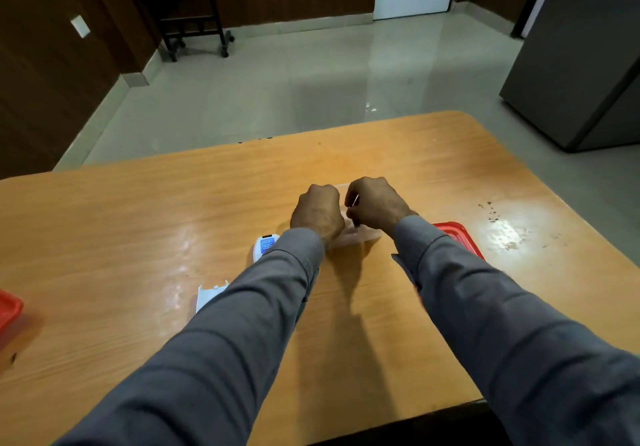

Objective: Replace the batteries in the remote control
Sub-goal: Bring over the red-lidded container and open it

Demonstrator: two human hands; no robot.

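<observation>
Near edge of the desk (pixel 145 224): two grey sleeves cross it. Left of the left sleeve lie a white battery cover (pixel 207 296) and, farther in, the white remote control (pixel 264 245), partly hidden. A red lid (pixel 457 234) lies just beyond the right sleeve. Mid-desk, left hand (pixel 317 212) and right hand (pixel 375 205), fingers curled, meet over a clear container (pixel 360 234); contents cannot be told. Bare desk lies beyond to the far edge.
</observation>
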